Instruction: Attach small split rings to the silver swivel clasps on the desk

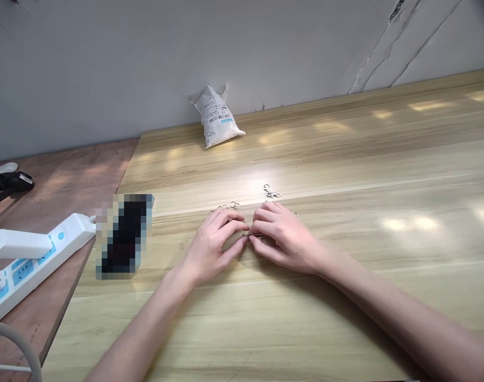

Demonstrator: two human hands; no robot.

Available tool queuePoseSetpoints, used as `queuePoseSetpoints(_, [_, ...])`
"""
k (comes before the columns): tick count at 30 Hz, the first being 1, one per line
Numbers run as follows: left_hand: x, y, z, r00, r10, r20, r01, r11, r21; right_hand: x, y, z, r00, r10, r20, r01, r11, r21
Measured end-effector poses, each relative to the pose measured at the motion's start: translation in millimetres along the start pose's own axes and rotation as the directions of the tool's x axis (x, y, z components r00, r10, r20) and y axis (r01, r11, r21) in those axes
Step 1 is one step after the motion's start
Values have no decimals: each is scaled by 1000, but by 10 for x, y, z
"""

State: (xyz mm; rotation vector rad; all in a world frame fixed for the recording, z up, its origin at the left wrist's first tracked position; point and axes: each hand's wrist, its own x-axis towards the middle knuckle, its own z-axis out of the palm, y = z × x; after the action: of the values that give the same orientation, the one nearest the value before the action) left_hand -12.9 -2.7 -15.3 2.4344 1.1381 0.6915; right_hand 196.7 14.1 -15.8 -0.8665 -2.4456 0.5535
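Note:
Both hands meet over the wooden table, fingertips nearly touching. Between them is a small shiny metal piece, seen edge-on and partly hidden by fingers. My left hand pinches its left end between thumb and fingers. The thumb and index finger of my right hand close on its right side. Just beyond the left fingers lie several metal rings, some partly covered. Metal swivel clasps rest past the right knuckles. Another ring shows beside the right hand.
A white labelled plastic bag stands near the wall. To the left lies a blurred-out dark phone-like object. A white power strip with plugs sits on the reddish surface, near a black object and a grey cable.

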Motion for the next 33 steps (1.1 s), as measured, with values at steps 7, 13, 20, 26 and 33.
queuePoseSetpoints(7, [6,1,0,998,45,32,-47,997,58,-1,-3,-6,1000,-7,-2,7,1000,7])
queuePoseSetpoints(13, [7,9,0,999,42,10,-43,997,66,-3,2,-6,1000,1,9,-1,1000,0])
queuePoseSetpoints(20, [16,19,-3,997,61,-44,-59,997,52,-4,1,7,1000,-7,-24,7,1000,-11])
queuePoseSetpoints(26, [16,17,-14,997,51,-57,-47,997,61,-10,-4,23,999,-10,-45,9,1000,-6])
queuePoseSetpoints(33, [4,10,-19,996,37,-78,-33,998,57,-6,-8,31,999,-21,-43,21,1000,-2])
